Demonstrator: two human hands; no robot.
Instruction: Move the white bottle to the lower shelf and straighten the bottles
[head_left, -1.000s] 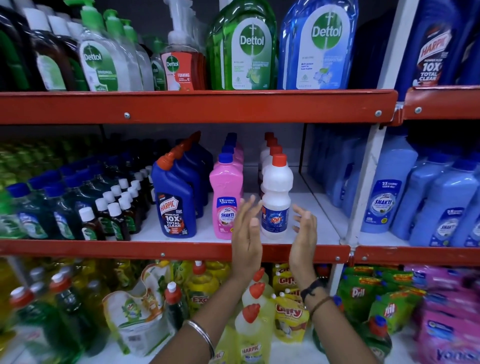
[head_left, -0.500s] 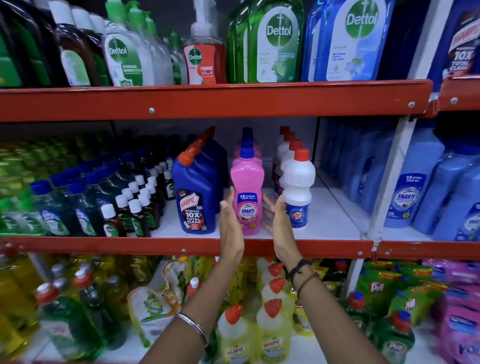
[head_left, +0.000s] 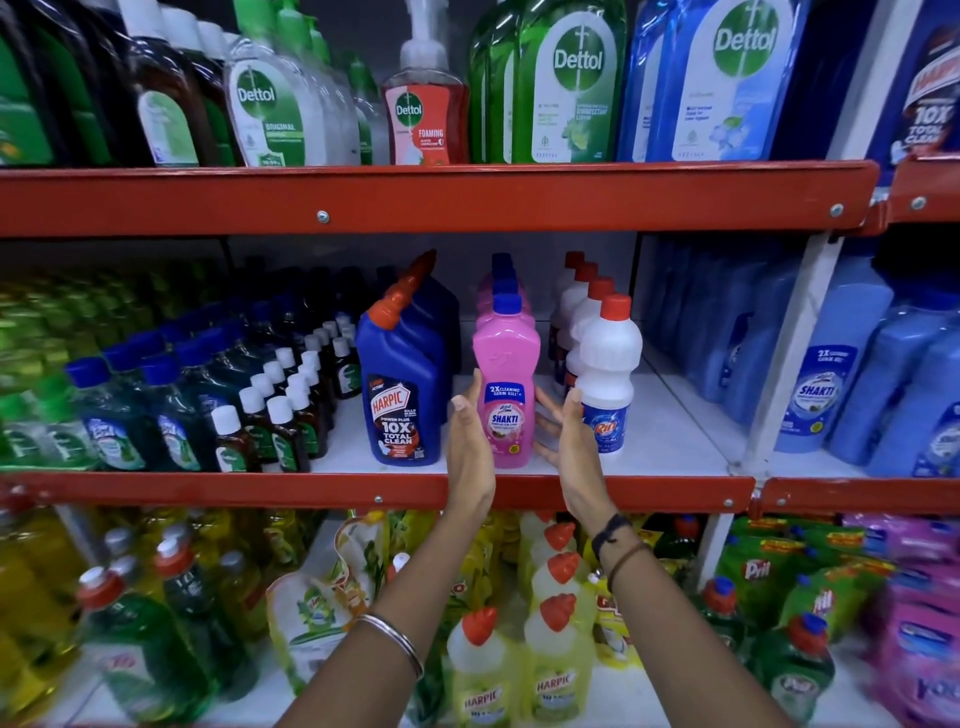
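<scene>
A white bottle (head_left: 608, 374) with a red cap stands upright at the front of a row of like bottles on the middle shelf (head_left: 665, 441). Left of it stands a pink bottle (head_left: 506, 379) with a blue cap, also heading a row. My left hand (head_left: 470, 441) is flat against the pink bottle's left side. My right hand (head_left: 569, 441) is open on the bottle's right side, its fingertips close to the white bottle's label. Both palms face each other with the pink bottle between them.
A dark blue Harpic bottle (head_left: 402, 384) stands just left of my left hand. Small dark bottles (head_left: 275, 410) fill the shelf's left part. Pale blue bottles (head_left: 831, 374) stand past the white upright (head_left: 784, 358). Yellow-green bottles (head_left: 556, 644) crowd the shelf below. The red shelf lip (head_left: 363, 491) runs across.
Both hands have shifted left from around the white bottle to either side of the pink bottle. The camera has moved closer to the shelf.
</scene>
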